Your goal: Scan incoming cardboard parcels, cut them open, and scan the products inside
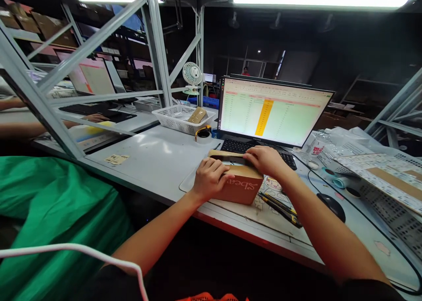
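Observation:
A small brown cardboard box (243, 189) with white lettering on its front stands on the desk mat, its top partly open. My left hand (211, 177) grips the box's left side, fingers curled over the top edge. With its fingers bent, my right hand (266, 161) holds the flap at the box's far right edge. Something white with a dark mark shows through the opening; its kind cannot be made out. Beside the box, below my right forearm, lie box cutters (280, 208).
Behind the box stand a keyboard (234, 146) and a monitor (273, 112). A white basket (178, 121) holds a brown package, with a tape roll (203, 135) nearby. A mouse (332, 206) and its cable lie right. A metal frame (154, 50) rises left, where another person's hand (95, 117) rests.

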`<action>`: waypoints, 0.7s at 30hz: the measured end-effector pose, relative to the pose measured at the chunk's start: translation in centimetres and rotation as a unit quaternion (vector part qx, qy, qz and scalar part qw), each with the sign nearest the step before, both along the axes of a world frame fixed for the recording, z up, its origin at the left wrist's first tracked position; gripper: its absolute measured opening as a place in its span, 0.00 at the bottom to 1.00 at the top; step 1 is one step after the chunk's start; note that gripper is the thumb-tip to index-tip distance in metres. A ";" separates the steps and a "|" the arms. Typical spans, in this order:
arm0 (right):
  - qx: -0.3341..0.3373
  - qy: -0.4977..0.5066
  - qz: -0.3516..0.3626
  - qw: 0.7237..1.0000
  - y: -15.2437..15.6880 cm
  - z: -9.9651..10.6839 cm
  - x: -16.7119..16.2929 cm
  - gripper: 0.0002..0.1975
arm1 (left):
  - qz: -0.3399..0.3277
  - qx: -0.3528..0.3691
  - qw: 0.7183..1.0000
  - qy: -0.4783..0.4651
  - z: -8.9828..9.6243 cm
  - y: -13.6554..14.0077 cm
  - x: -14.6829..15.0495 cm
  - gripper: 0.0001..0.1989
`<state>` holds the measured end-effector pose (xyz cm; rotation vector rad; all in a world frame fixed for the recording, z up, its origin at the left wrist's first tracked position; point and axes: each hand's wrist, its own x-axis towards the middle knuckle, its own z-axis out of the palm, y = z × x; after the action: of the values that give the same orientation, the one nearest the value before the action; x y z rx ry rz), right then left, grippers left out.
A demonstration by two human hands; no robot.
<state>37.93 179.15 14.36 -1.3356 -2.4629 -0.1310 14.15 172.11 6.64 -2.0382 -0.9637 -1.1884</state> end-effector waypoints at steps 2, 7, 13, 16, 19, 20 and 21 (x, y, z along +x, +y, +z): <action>0.005 0.024 -0.047 0.999 1.0 0.3 -0.5 0.23 | 0.000 0.003 1.000 0.012 0.0 -0.4 0.0 0.15; -0.103 0.083 -0.094 0.987 5.5 0.3 -2.4 0.26 | -0.002 -0.067 0.996 0.056 1.5 -1.7 -0.8 0.17; -0.182 0.094 -0.096 0.974 7.7 -0.5 -3.3 0.24 | 0.105 -0.351 0.925 0.104 8.3 0.5 1.0 0.17; -0.181 0.107 -0.100 0.972 7.6 -0.9 -3.1 0.24 | 0.130 -0.363 0.917 0.099 11.3 0.7 2.1 0.15; -0.181 0.120 -0.102 0.971 7.7 -1.1 -3.0 0.24 | -0.004 -0.354 0.919 0.174 12.6 -0.3 1.4 0.11; -0.182 0.124 -0.101 0.970 7.7 -1.2 -3.0 0.24 | -0.047 -0.358 0.909 0.209 12.7 -0.5 0.9 0.12; -0.184 0.128 -0.100 0.969 7.8 -1.2 -3.0 0.24 | -0.068 -0.365 0.898 0.236 12.6 -0.4 0.5 0.14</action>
<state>34.93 186.95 13.16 -1.6316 -2.1996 0.4452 14.63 171.74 19.24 -2.8335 -1.1231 -0.3295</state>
